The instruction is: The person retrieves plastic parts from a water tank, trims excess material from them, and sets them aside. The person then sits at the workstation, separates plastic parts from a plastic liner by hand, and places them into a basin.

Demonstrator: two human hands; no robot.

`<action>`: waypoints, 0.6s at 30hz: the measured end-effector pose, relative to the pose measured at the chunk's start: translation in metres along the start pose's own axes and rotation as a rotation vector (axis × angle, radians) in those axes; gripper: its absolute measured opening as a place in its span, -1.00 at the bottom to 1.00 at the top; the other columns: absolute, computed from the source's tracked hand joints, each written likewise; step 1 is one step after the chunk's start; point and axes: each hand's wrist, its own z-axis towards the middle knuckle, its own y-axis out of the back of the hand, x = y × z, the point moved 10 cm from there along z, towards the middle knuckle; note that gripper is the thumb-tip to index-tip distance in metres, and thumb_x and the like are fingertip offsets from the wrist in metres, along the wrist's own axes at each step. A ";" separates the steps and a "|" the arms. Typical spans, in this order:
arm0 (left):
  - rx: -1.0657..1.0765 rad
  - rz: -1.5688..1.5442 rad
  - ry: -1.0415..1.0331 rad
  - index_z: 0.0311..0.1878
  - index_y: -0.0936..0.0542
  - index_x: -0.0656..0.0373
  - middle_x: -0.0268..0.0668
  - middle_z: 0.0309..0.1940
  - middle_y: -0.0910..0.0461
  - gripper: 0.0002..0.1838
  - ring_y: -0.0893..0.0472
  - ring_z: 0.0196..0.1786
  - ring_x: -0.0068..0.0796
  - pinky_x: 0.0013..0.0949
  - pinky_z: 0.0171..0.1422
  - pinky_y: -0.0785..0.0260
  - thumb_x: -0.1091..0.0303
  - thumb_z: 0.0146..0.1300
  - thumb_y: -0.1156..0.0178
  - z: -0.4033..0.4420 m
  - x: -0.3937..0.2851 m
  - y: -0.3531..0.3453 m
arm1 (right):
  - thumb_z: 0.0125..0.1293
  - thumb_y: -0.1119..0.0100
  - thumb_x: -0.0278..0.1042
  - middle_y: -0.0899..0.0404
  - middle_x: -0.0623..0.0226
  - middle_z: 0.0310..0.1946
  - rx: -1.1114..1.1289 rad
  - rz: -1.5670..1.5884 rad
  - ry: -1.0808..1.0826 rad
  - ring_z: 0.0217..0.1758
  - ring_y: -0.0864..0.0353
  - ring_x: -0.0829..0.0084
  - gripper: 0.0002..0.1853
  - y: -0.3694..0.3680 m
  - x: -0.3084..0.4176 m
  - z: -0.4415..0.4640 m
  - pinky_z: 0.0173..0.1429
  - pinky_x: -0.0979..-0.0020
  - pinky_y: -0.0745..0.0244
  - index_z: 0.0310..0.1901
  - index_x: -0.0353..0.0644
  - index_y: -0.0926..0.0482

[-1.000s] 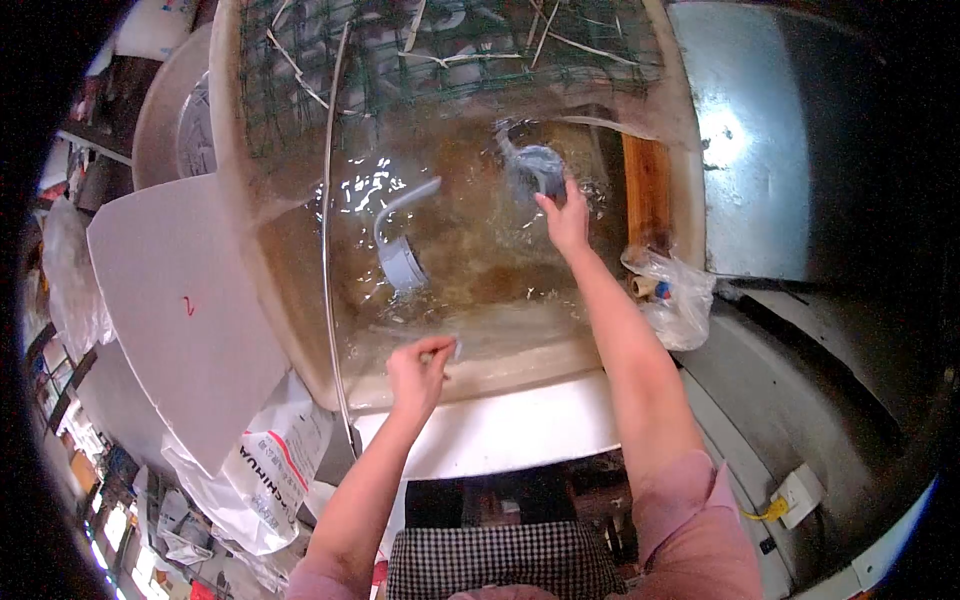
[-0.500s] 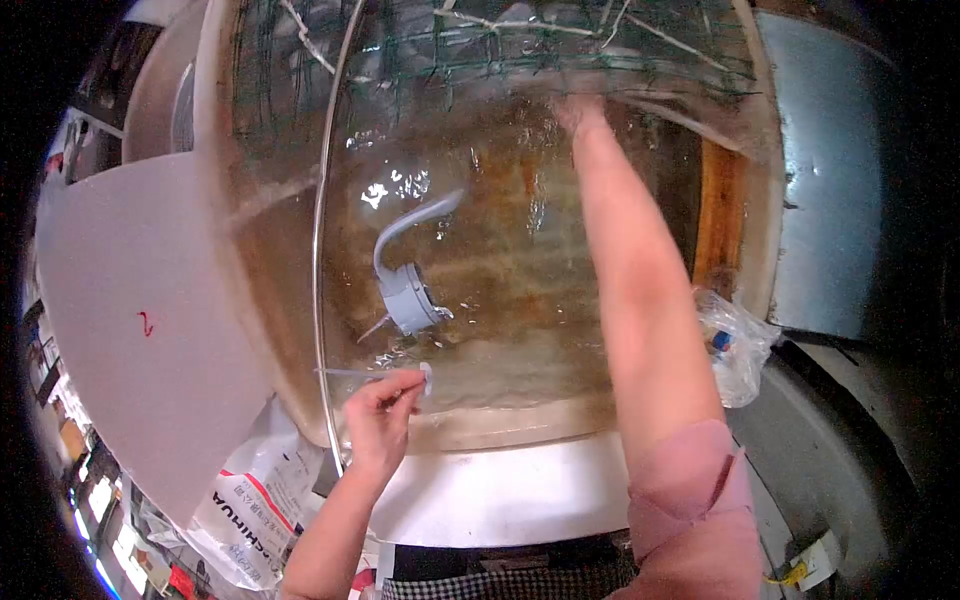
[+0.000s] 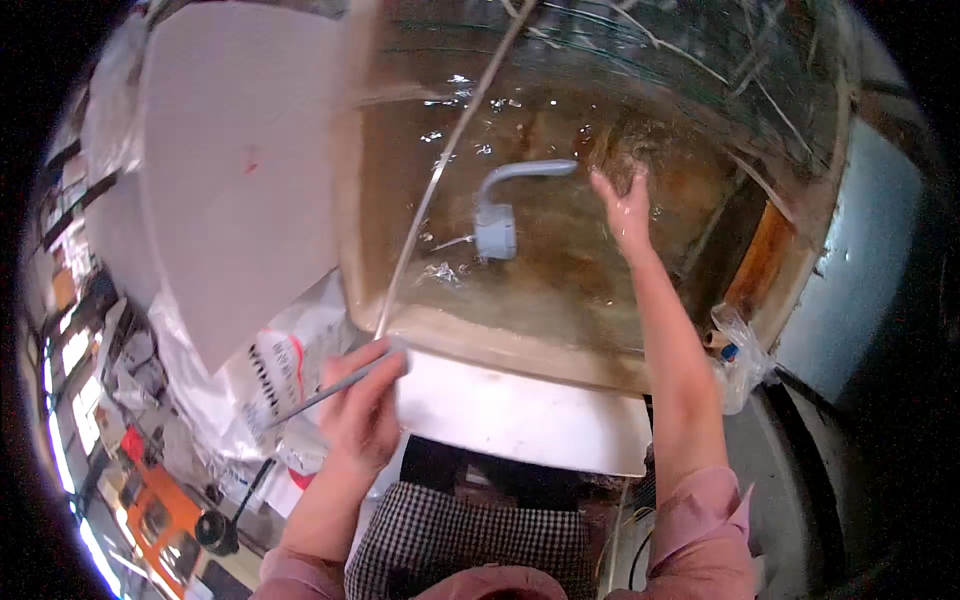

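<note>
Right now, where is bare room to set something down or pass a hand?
Bare: white ledge along the near tub rim, right of the left hand; pale board left of the tub. Passing room, probably: water between grey part and rim. Crowded: twig-strewn netting and plastic bags.

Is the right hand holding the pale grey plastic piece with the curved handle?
No, the right hand is open, and the grey piece lies in the water.

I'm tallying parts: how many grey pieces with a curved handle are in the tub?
1: the grey piece, left of the right hand. The murky water may hide more.
</note>
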 end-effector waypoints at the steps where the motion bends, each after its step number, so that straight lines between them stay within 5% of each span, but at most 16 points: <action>1: -0.024 0.086 0.002 -0.25 -0.55 0.26 -0.05 -0.31 -0.56 -0.70 -0.54 -0.30 -0.16 -0.30 -0.21 -0.37 0.74 -0.12 -0.21 -0.009 0.000 0.031 | 0.04 -0.26 0.08 -0.29 -0.16 0.10 0.132 -0.108 -0.054 0.21 -0.26 0.05 -0.17 -0.017 0.006 -0.017 0.28 0.20 -0.13 0.18 -0.39 -0.20; 5: -0.288 0.299 0.166 -0.22 -0.47 0.32 -0.02 -0.29 -0.52 -0.75 -0.51 -0.26 -0.18 -0.30 -0.21 -0.38 0.78 0.02 -0.07 -0.072 0.045 0.154 | -0.09 -0.32 0.19 -0.28 -0.18 0.11 0.420 -0.219 -0.107 0.20 -0.29 0.00 0.00 -0.075 0.042 -0.064 0.25 0.17 -0.19 0.18 -0.48 -0.15; 8: -0.553 0.020 0.581 -0.14 -0.46 0.31 -0.20 -0.23 -0.49 -0.85 -0.46 -0.31 -0.52 -0.49 -0.33 -0.40 0.60 0.23 0.00 -0.109 0.105 0.207 | -0.15 -0.32 0.25 -0.25 -0.19 0.11 0.473 -0.494 -0.190 0.17 -0.30 -0.04 0.07 -0.105 0.052 -0.087 0.20 0.18 -0.27 0.17 -0.51 -0.10; 11: -0.495 0.121 0.860 -0.04 -0.45 0.29 -0.24 -0.18 -0.47 -0.79 -0.48 -0.27 -0.54 -0.51 -0.25 -0.43 0.47 0.29 0.01 -0.150 0.178 0.221 | -0.19 -0.34 0.26 -0.19 -0.19 0.15 0.490 -0.632 -0.145 0.17 -0.29 -0.03 0.14 -0.136 0.068 -0.125 0.21 0.17 -0.28 0.21 -0.50 -0.02; 13: -0.490 -0.071 0.981 0.04 -0.43 0.25 -0.23 -0.15 -0.47 -0.72 -0.50 -0.24 -0.51 -0.45 -0.17 -0.44 0.37 0.30 0.00 -0.176 0.237 0.210 | -0.22 -0.37 0.23 -0.15 -0.19 0.17 0.506 -0.683 -0.193 0.19 -0.28 -0.01 0.17 -0.153 0.068 -0.145 0.20 0.15 -0.30 0.24 -0.45 0.02; 16: -0.475 -0.338 1.253 0.18 -0.37 0.03 -0.22 -0.12 -0.48 -0.61 -0.49 -0.29 -0.49 -0.43 -0.20 -0.43 0.22 0.30 -0.03 -0.194 0.275 0.184 | -0.07 -0.35 -0.03 -0.23 -0.15 0.13 0.450 -0.653 -0.159 0.09 -0.40 0.04 0.01 -0.168 0.043 -0.157 0.12 0.19 -0.38 0.25 -0.43 0.05; 18: -0.435 0.005 1.175 0.20 -0.34 0.06 -0.19 -0.08 -0.46 -0.57 -0.47 -0.26 -0.46 -0.41 -0.18 -0.39 0.17 0.30 -0.02 -0.171 0.239 0.204 | -0.07 -0.33 -0.10 -0.32 -0.13 0.06 0.457 -0.635 -0.215 0.02 -0.45 0.03 -0.04 -0.162 0.038 -0.158 0.10 0.22 -0.39 0.25 -0.42 0.00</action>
